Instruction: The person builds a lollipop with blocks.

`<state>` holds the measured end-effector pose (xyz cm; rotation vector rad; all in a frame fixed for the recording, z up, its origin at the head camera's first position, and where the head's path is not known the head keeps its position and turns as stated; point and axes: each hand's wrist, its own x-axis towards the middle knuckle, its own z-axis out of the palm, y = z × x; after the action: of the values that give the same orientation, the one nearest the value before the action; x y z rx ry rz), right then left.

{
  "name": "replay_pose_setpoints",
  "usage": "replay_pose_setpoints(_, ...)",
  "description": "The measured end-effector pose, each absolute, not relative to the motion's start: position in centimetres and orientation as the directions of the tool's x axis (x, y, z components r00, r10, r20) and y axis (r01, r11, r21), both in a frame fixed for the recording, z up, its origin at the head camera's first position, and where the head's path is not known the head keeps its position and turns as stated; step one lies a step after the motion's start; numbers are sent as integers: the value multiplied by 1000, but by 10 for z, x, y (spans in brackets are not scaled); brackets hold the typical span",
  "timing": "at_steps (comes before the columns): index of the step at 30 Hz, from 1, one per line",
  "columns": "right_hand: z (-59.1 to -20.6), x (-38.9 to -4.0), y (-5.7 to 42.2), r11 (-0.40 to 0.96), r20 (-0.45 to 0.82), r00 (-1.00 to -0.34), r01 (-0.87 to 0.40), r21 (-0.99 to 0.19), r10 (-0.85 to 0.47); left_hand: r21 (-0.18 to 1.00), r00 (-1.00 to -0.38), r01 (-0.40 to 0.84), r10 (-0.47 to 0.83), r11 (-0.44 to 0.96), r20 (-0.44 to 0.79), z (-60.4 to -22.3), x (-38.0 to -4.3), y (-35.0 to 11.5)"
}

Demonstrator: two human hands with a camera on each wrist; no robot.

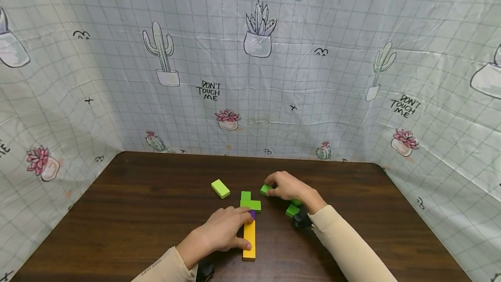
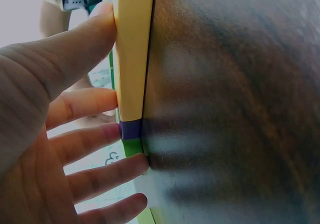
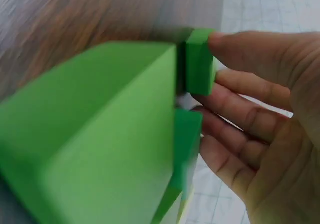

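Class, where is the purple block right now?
In the head view's lower middle, the purple block lies partly under the left hand, between the orange block and a green block.

Black capitals are reading "DON'T TOUCH ME" twice on the cactus-print fabric backdrop (image 1: 332, 86), left of centre and towards the right. Cut-off lettering is showing at its left edge; the left sleeve (image 1: 169, 266) is carrying illegibly small print.

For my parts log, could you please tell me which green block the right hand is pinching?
The green block just right of the green pieces beyond the left hand; only this one is pinched by the right hand.
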<state>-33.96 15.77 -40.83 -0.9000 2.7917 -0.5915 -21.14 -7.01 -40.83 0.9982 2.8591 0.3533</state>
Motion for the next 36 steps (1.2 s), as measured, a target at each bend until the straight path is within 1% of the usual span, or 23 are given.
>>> replay_pose_setpoints(4, -407, -339, 155, 701, -25, -766, -575, -422, -643, 240, -780, 606, 626, 759, -10, -407, -211, -69)
replay_pose_setpoints(9, -408, -338, 151, 669, -11, -732, -617, -415, -682, 238, -776, 612, 631, 754, -3, -408, -210, -69)
replay_pose_setpoints(16, -410, -334, 144, 661, 1, -729, -621, -421, -684, 236, -773, 614, 635, 753, -15, -407, -210, -70)
replay_pose_setpoints(36, -410, -330, 139, 625, 20, -698, -653, -427, -716, 239, -767, 623, 642, 745, -1, -409, -212, -71)
